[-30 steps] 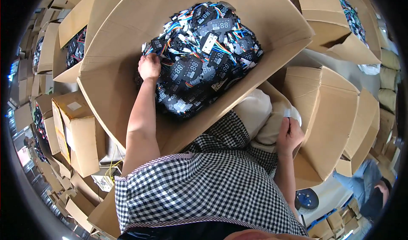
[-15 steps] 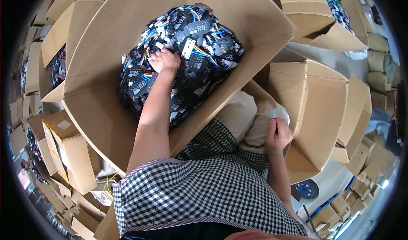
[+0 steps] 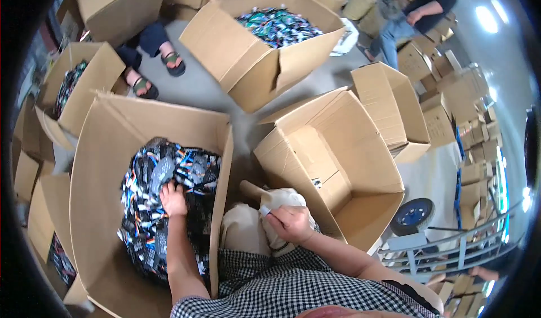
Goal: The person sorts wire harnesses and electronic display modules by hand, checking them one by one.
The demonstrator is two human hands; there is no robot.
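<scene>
Gripped item (image 3: 265, 210) mostly hidden, co-worker (image 3: 429, 8) cropped above

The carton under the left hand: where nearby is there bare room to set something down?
Bare grey floor shows between this carton, the sandalled feet and the upper carton of greenish parts. The open carton by the right hand looks mostly bare inside. Under the left hand it is crowded: heaped dark boards.
</scene>
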